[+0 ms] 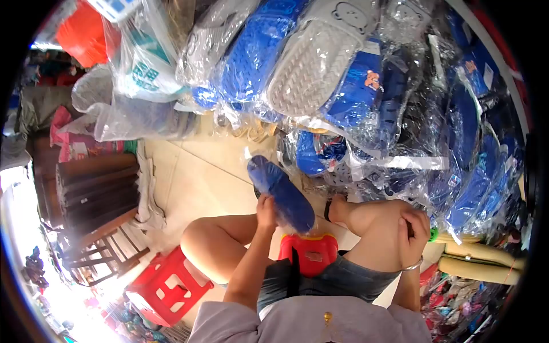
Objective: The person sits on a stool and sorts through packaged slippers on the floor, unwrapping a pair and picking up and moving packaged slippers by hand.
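Observation:
My left hand [266,212] is closed on the edge of a blue slipper [280,191], which looks wrapped in clear plastic. It tilts over the floor in front of my lap, its toe end pointing up and left. My right hand [413,230] rests over my bent right knee, fingers loosely curved and holding nothing. A bracelet [413,264] circles that wrist. Nearest the slipper, beyond it, lies a pile of plastic-wrapped slippers: a blue pair [260,48] and a light grey one with a bear outline [311,68].
Between my legs is a red stool seat [309,254]; another red plastic stool [168,288] stands to the left. A wooden chair [103,188] and clear plastic bags [143,114] are further left. Yellowish long rolls [480,266] lie at right. Pale tiles [194,171] cover the floor.

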A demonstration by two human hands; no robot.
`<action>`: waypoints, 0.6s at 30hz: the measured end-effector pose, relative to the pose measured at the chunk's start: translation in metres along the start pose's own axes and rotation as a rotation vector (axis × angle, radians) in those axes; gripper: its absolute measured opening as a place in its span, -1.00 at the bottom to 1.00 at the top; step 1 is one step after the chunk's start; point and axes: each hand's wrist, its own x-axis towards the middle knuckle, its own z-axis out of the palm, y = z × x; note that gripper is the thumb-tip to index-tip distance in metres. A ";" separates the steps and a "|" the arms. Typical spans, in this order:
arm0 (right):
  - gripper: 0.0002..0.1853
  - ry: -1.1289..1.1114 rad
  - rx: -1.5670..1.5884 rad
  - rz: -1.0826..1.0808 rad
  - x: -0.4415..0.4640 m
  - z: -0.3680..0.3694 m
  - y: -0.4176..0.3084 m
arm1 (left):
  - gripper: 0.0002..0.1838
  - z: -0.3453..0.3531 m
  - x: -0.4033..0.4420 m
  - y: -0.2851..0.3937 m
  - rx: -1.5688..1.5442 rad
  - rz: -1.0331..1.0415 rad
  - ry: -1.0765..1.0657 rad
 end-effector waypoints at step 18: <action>-0.88 0.080 0.065 -0.123 -0.015 -0.010 0.009 | -0.59 0.170 0.005 0.459 0.683 0.993 -0.203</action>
